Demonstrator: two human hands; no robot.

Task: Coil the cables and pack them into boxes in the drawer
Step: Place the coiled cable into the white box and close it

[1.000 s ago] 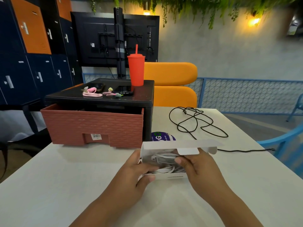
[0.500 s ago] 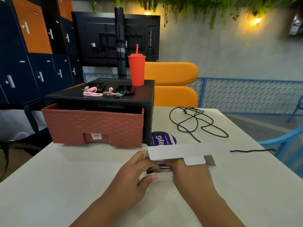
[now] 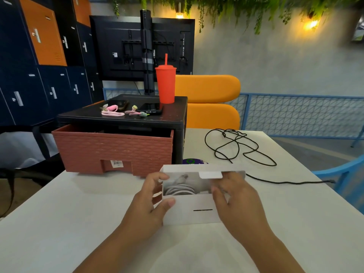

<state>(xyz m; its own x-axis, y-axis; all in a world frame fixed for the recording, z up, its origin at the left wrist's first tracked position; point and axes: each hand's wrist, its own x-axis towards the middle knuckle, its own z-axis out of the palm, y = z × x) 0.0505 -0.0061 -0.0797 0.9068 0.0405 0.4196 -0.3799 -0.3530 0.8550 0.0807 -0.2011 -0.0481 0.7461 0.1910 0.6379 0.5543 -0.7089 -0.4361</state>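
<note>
A small white cardboard box [image 3: 193,210] stands on the white table, its lid flap half lifted. Inside it lies a coiled white cable [image 3: 179,189]. My left hand [image 3: 151,200] grips the box's left end, thumb on the front face. My right hand [image 3: 234,200] holds the right end, its fingers at the lid flap and tab. A loose black cable [image 3: 234,146] sprawls on the table behind the box, one end trailing right. The brick-patterned red drawer [image 3: 114,152] is pulled out of its black cabinet [image 3: 126,119].
On the cabinet top stand a red tumbler with straw [image 3: 165,83], two phones and pink cable ties [image 3: 113,112]. A purple round sticker [image 3: 192,161] peeks out behind the box. A blue chair [image 3: 342,180] is at the right table edge.
The box was tipped toward me and its lid pressed nearly closed half a second ago. Now the lid is raised again and the white cable shows inside.
</note>
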